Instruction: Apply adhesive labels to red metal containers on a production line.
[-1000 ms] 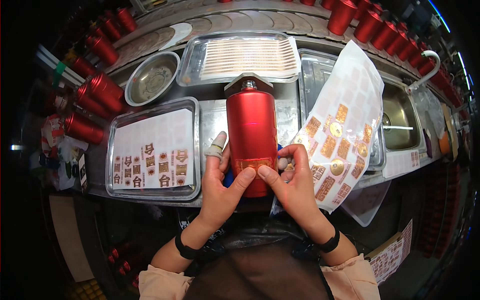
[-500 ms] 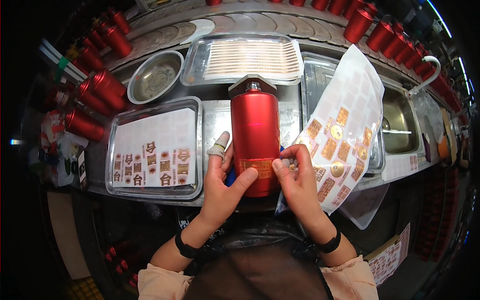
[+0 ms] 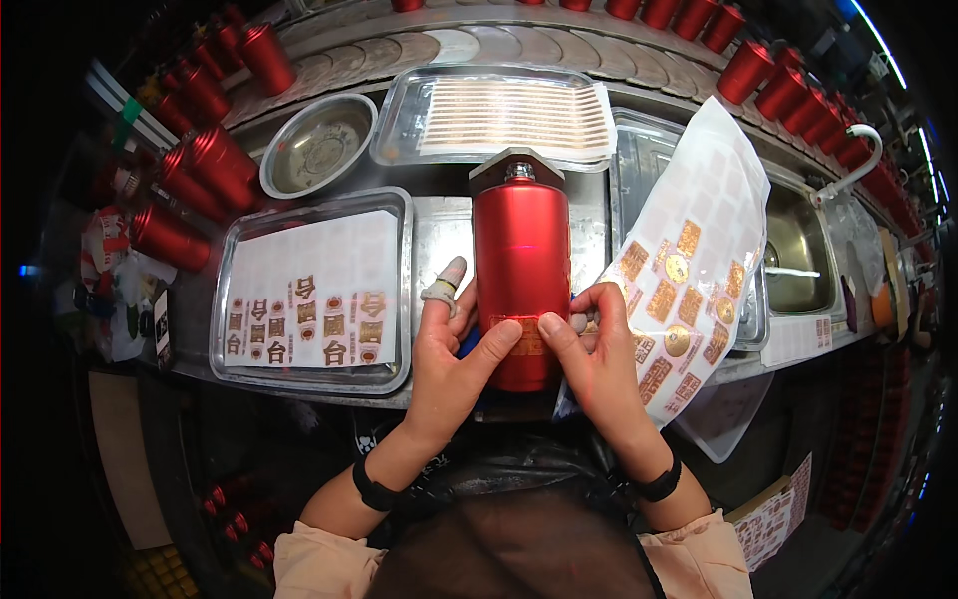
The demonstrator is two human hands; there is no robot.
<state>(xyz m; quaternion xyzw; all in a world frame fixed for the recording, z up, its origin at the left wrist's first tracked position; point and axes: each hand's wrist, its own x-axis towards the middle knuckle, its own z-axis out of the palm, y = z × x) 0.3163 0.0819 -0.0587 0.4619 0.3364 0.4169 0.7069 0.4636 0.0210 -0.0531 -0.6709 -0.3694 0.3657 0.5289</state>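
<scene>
A shiny red bottle (image 3: 521,250) lies in front of me, its silver neck (image 3: 519,172) pointing away against a dark angular holder (image 3: 489,178). Near its base sits a gold decal (image 3: 532,342), partly covered by my thumbs. My left hand (image 3: 451,349) grips the bottle's left side, thumb on the decal; a pale wrap (image 3: 440,290) circles its raised index finger. From the right, my right hand (image 3: 599,349) grips the bottle, its thumb pressing the decal's upper right part. The other right fingers curl behind the bottle, partly hidden.
Left stands a metal tray (image 3: 404,290) with a decal sheet (image 3: 319,250); behind it, a metal bowl (image 3: 364,105). Another tray (image 3: 384,130) holds a striped sheet (image 3: 519,118). Right, a large gold-decal sheet (image 3: 699,190) overlaps a tray near the sink (image 3: 798,245). Red bottles (image 3: 225,165) line a conveyor (image 3: 559,45).
My right thumb has shifted left and flattened onto the decal, closer to my left thumb. The whole view has moved slightly, carrying the bottle and trays a little rightward.
</scene>
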